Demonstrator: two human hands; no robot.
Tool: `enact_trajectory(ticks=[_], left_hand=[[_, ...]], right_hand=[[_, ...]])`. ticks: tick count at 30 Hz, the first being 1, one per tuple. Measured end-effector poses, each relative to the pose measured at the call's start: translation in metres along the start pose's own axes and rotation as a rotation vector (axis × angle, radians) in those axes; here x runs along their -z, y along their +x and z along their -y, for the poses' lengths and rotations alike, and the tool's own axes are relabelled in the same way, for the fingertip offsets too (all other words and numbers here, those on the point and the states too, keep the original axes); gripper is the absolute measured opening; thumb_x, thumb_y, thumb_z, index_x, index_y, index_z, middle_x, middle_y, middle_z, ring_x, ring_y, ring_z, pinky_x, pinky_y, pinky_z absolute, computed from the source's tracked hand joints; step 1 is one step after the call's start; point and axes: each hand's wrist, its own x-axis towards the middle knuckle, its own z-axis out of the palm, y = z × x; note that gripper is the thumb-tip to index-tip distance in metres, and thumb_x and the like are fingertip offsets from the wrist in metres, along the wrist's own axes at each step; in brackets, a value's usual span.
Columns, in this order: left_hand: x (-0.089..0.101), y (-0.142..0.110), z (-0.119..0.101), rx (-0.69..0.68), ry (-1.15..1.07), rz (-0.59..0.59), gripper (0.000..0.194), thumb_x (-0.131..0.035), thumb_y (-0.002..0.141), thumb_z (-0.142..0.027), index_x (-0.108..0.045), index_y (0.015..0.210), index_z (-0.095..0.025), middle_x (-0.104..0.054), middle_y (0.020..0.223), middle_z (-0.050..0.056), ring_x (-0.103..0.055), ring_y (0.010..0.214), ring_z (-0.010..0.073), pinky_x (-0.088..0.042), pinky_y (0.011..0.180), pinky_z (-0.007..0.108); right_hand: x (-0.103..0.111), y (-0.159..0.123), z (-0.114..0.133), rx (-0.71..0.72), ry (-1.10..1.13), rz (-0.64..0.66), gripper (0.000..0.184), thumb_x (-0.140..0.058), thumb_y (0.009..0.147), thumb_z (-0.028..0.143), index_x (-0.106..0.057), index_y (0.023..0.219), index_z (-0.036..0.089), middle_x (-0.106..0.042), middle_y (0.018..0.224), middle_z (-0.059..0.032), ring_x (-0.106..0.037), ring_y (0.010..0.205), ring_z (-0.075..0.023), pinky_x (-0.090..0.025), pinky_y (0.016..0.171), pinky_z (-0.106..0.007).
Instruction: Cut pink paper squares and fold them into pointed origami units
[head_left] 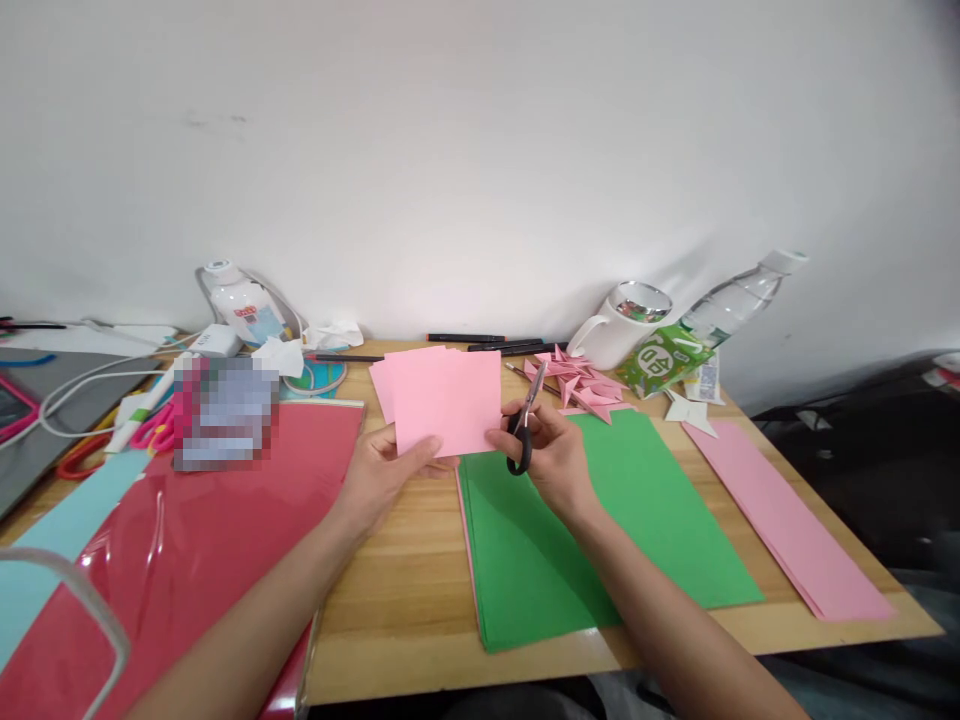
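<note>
Several pink paper squares (450,400) are held up over the table in a loosely fanned stack. My left hand (386,465) grips them at the lower left, thumb in front and fingers behind. At the lower right edge, my right hand (551,455) pinches the front sheet. The same hand carries black-handled scissors (519,445), with the handle loops at the fingers and the blades pointing up. Below my right arm lies a stack of green paper (615,540), with a pink edge showing beneath it.
Folded pink paper pieces (574,385) lie behind my right hand, near a white mug (622,325), a green packet (664,360) and a tilted clear bottle (742,300). Long pink strips (787,520) lie at right. Red paper in plastic (247,540) covers the left; black pens (465,338) rest by the wall.
</note>
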Motion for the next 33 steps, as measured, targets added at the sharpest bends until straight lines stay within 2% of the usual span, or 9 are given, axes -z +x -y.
enact_trajectory(ticks=[4, 7, 11, 13, 17, 21, 26, 29, 33], left_hand=[[0.001, 0.0, -0.003, 0.083, 0.11, 0.063, 0.033, -0.079, 0.065, -0.039, -0.072, 0.081, -0.011, -0.074, 0.072, 0.009, -0.071, 0.063, 0.0222, -0.059, 0.054, 0.029], [0.0, -0.001, -0.003, 0.079, 0.186, 0.095, 0.028, -0.077, 0.068, -0.038, -0.071, 0.072, -0.011, -0.072, 0.06, 0.007, -0.067, 0.051, 0.018, -0.056, 0.047, 0.025], [-0.001, -0.005, -0.001, 0.111, 0.238, 0.218, 0.026, -0.071, 0.074, -0.036, -0.067, 0.065, -0.011, -0.063, 0.044, 0.002, -0.055, 0.034, 0.012, -0.045, 0.035, 0.02], [-0.002, -0.006, -0.002, 0.121, 0.22, 0.25, 0.026, -0.071, 0.074, -0.035, -0.066, 0.064, -0.011, -0.062, 0.044, 0.002, -0.052, 0.032, 0.0101, -0.041, 0.031, 0.018], [-0.003, -0.006, -0.004, 0.157, 0.175, 0.272, 0.03, -0.07, 0.074, -0.038, -0.065, 0.063, -0.01, -0.068, 0.058, 0.005, -0.052, 0.032, 0.0075, -0.038, 0.029, 0.016], [-0.004, -0.006, -0.004, 0.188, 0.222, 0.29, 0.037, -0.068, 0.075, -0.04, -0.063, 0.054, -0.011, -0.062, 0.05, 0.003, -0.048, 0.03, 0.0059, -0.036, 0.029, 0.015], [-0.008, -0.01, -0.007, 0.072, 0.249, 0.146, 0.033, -0.068, 0.073, -0.04, -0.065, 0.058, -0.011, -0.061, 0.046, 0.003, -0.053, 0.033, 0.0105, -0.041, 0.031, 0.018], [-0.009, -0.013, -0.009, -0.041, 0.24, 0.02, 0.033, -0.065, 0.076, -0.038, -0.065, 0.057, -0.012, -0.061, 0.046, 0.004, -0.055, 0.034, 0.012, -0.043, 0.032, 0.02], [-0.008, -0.014, -0.012, -0.117, 0.219, -0.119, 0.033, -0.062, 0.079, -0.033, -0.061, 0.052, -0.014, -0.059, 0.044, 0.002, -0.053, 0.034, 0.0108, -0.04, 0.032, 0.019]], right_hand=[[0.002, -0.001, -0.002, 0.038, -0.026, 0.024, 0.033, -0.084, 0.056, 0.024, -0.067, 0.083, 0.021, -0.062, 0.068, 0.0038, -0.058, 0.064, -0.0114, -0.047, 0.063, -0.025], [0.004, -0.002, 0.002, 0.011, 0.006, 0.014, 0.033, -0.083, 0.057, 0.025, -0.067, 0.085, 0.021, -0.064, 0.068, 0.003, -0.058, 0.062, -0.0117, -0.046, 0.059, -0.024], [0.005, -0.003, 0.007, -0.057, 0.081, -0.046, 0.035, -0.084, 0.055, 0.026, -0.066, 0.085, 0.021, -0.065, 0.07, 0.003, -0.058, 0.06, -0.0109, -0.046, 0.057, -0.024], [0.006, -0.002, 0.007, -0.084, 0.126, -0.08, 0.034, -0.082, 0.058, 0.026, -0.065, 0.086, 0.021, -0.065, 0.07, 0.0037, -0.058, 0.059, -0.0099, -0.046, 0.058, -0.024], [0.007, -0.001, 0.005, -0.115, 0.203, -0.092, 0.03, -0.078, 0.065, 0.027, -0.062, 0.089, 0.02, -0.063, 0.064, 0.0049, -0.058, 0.057, -0.0096, -0.045, 0.059, -0.024], [0.006, -0.001, 0.004, -0.116, 0.196, -0.109, 0.029, -0.076, 0.067, 0.029, -0.061, 0.09, 0.02, -0.064, 0.065, 0.0038, -0.059, 0.059, -0.0106, -0.047, 0.062, -0.026], [0.007, -0.003, 0.003, -0.151, 0.147, -0.089, 0.036, -0.082, 0.058, 0.026, -0.062, 0.088, 0.021, -0.064, 0.07, 0.0038, -0.057, 0.062, -0.0102, -0.044, 0.059, -0.024], [0.006, -0.004, 0.003, -0.185, 0.089, 0.01, 0.038, -0.083, 0.056, 0.029, -0.063, 0.088, 0.021, -0.062, 0.069, 0.0039, -0.054, 0.06, -0.0105, -0.041, 0.055, -0.023], [0.004, -0.007, 0.004, -0.224, 0.037, 0.214, 0.038, -0.082, 0.061, 0.034, -0.063, 0.09, 0.021, -0.063, 0.071, 0.0025, -0.055, 0.064, -0.0114, -0.044, 0.061, -0.025]])
